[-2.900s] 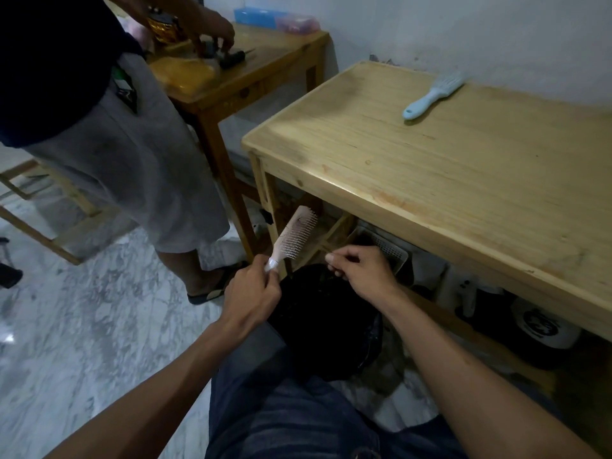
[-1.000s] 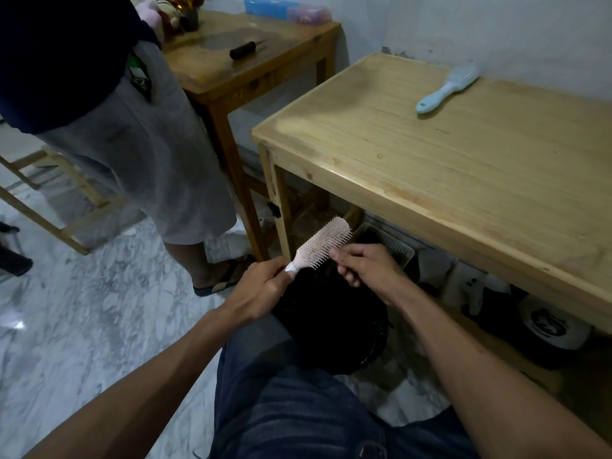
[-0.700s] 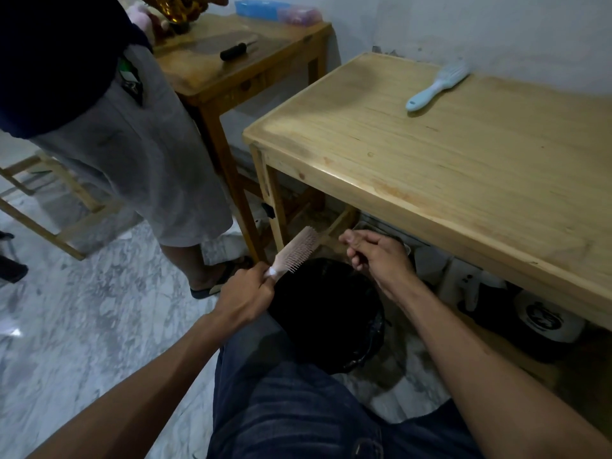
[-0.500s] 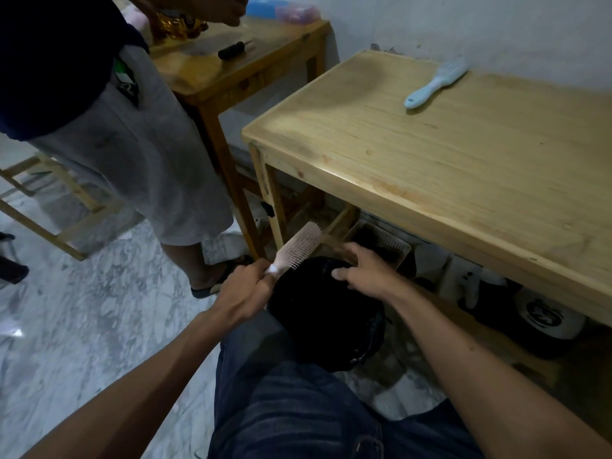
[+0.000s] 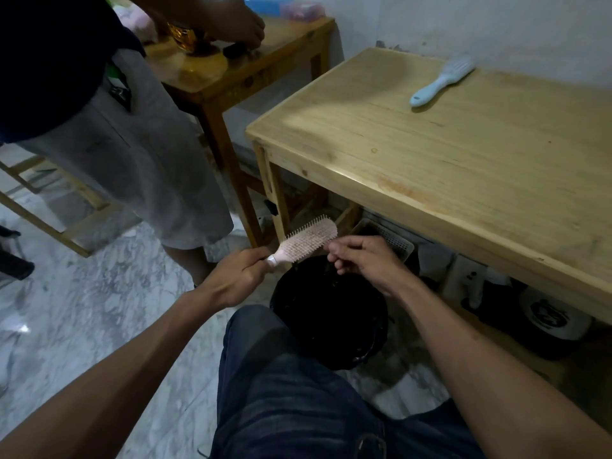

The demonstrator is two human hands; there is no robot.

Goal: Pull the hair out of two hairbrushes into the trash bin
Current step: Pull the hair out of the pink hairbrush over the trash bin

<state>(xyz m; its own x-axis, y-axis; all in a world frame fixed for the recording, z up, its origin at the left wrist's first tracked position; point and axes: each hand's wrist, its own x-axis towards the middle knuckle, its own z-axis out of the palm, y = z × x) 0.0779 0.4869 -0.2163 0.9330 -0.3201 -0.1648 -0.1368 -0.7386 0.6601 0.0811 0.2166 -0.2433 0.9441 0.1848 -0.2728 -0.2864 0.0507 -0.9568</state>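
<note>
I had the left hand [image 5: 236, 276] wrapped tight round the handle of the pink hairbrush [image 5: 306, 241], head angled up toward 1 o'clock, bristles facing me. Right hand [image 5: 364, 260] sat just beside the brush head at its 3 o'clock side, fingers curled w/ fingertips [image 5: 332, 250] at the bristles' edge; couldn't tell whether any hair was pinched btwn them. Both hands hung over the black trash bin [image 5: 331, 313], which stood on the marble floor [image 5: 82, 309] right at 12 o'clock from my knee, partly under the light wood table [image 5: 463, 167]. Second brush, the blue hairbrush [image 5: 442, 79], lay flat on that tabletop far back at 1 o'clock, well apart from the hands, handle toward 7 o'clock. A white mesh basket [image 5: 394, 241] sat just behind the bin. At 11 o'clock another person [image 5: 126, 134] in grey shorts stood by a smaller table [image 5: 238, 71], hand on sth there.
</note>
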